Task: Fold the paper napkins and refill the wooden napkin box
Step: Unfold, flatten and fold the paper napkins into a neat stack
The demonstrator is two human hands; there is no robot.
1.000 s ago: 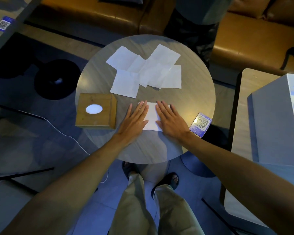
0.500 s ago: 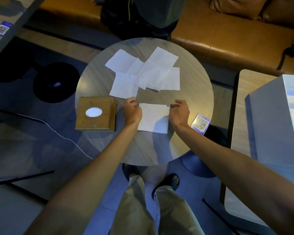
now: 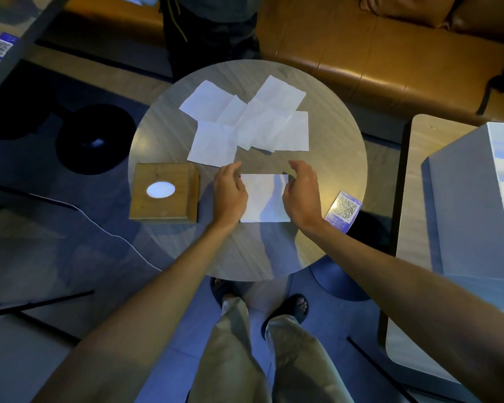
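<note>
Folding is under way: the left hand (image 3: 230,193) and right hand (image 3: 301,193), both loosely open, flank a paper napkin (image 3: 264,198) lying right of the wooden napkin box (image 3: 164,193); next, I judge, crease it flat.

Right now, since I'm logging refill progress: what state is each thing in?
Wooden napkin box: closed, white showing in its oval slot.
Near napkin: flat between both hands.
Loose napkins: unfolded, overlapping.
Left hand: open, at napkin's edge.
Right hand: open, at opposite edge.

Fingers (image 3: 239,177) perhaps touching napkin (image 3: 265,199); contact unclear.
</note>
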